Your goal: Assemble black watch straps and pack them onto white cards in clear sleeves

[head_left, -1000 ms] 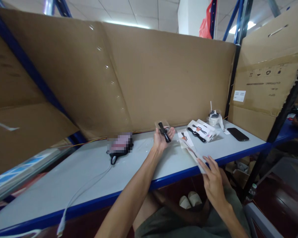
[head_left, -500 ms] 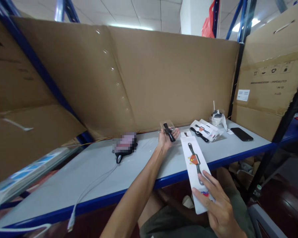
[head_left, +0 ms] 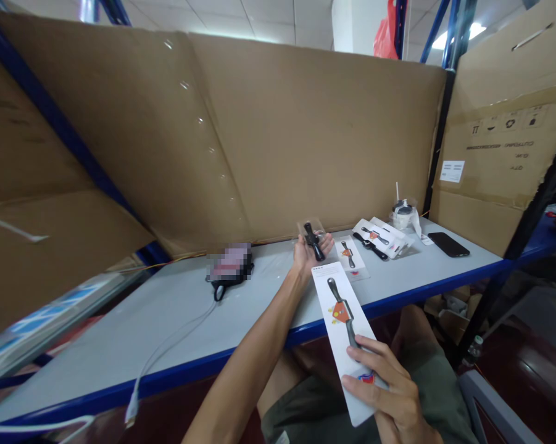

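Observation:
Palm up over the table's back half, my left hand (head_left: 300, 254) supports a black two-handled tool (head_left: 313, 242), shaped like a spokeshave, in a clear plastic blister (head_left: 321, 229). My right hand (head_left: 389, 385) grips the lower end of a white printed packaging card (head_left: 336, 327), tilted in front of the table edge. Its print shows a similar tool with an orange patch. A second printed card (head_left: 358, 266) lies flat on the table just right of my left hand. Another black tool (head_left: 371, 245) rests beyond it, beside stacked white packages (head_left: 383, 237).
On the grey table (head_left: 176, 333) are a black phone (head_left: 448, 244), a cup (head_left: 402, 216) in plastic, and a partly blurred dark pouch (head_left: 231, 271) with a white cable (head_left: 166, 345). Cardboard walls (head_left: 305, 135) enclose the back and sides. A power strip (head_left: 50, 317) lies left.
The card in my right hand has moved left and down, uncovering the second card on the table. My left hand still holds the black tool. The view has shifted slightly.

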Available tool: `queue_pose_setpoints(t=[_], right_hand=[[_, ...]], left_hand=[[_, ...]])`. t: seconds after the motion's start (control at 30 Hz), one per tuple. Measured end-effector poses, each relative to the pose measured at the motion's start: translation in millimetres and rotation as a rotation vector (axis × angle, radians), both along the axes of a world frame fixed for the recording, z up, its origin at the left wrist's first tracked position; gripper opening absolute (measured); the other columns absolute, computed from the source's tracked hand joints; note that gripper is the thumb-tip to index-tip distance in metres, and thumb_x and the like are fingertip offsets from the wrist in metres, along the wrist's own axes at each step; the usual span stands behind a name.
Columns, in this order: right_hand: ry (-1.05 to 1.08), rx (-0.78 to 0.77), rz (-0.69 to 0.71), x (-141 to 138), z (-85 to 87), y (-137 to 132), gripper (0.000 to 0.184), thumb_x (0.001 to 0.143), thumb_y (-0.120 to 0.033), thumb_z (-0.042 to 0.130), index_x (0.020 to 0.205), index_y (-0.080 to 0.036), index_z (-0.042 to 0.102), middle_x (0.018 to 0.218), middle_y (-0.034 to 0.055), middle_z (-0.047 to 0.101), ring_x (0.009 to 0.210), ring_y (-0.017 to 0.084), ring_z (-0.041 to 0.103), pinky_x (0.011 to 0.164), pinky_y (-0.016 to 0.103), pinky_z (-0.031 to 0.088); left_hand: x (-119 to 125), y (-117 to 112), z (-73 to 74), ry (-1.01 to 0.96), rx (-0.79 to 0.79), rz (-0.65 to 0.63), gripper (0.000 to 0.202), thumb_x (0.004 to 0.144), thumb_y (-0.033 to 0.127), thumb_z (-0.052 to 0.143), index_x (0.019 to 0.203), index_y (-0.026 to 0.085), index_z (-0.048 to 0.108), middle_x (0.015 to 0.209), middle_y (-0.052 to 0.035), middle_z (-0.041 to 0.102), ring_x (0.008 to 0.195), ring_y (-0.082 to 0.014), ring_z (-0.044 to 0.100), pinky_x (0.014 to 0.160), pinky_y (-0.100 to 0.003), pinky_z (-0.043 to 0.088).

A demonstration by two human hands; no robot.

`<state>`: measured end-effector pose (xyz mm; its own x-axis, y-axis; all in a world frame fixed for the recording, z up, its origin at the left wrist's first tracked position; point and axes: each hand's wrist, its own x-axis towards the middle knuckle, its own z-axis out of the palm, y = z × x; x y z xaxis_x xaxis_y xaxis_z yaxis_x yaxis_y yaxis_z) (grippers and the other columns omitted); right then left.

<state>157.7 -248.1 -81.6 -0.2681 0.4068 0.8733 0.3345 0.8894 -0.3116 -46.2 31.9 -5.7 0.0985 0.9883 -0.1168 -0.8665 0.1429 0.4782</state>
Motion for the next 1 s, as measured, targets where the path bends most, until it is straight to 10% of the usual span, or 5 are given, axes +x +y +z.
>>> queue_pose_setpoints(t=[1.0], right_hand=[[0.007, 0.036, -0.129, 1, 8.7, -4, 0.058, 0.089, 0.002, 0.044, 0.135, -0.022, 0.070, 0.134, 0.0112, 0.072, 0.135, 0.029, 0.061, 0.101, 0.046, 0.062]], left_hand=[[6, -10, 14.1, 0.020, -0.058, -0.019, 0.047, 0.106, 0.047, 0.031, 0.097, 0.015, 0.063, 0.107, -0.0229, 0.074, 0.107, -0.0345, 0.074, 0.090, -0.056, 0.061]])
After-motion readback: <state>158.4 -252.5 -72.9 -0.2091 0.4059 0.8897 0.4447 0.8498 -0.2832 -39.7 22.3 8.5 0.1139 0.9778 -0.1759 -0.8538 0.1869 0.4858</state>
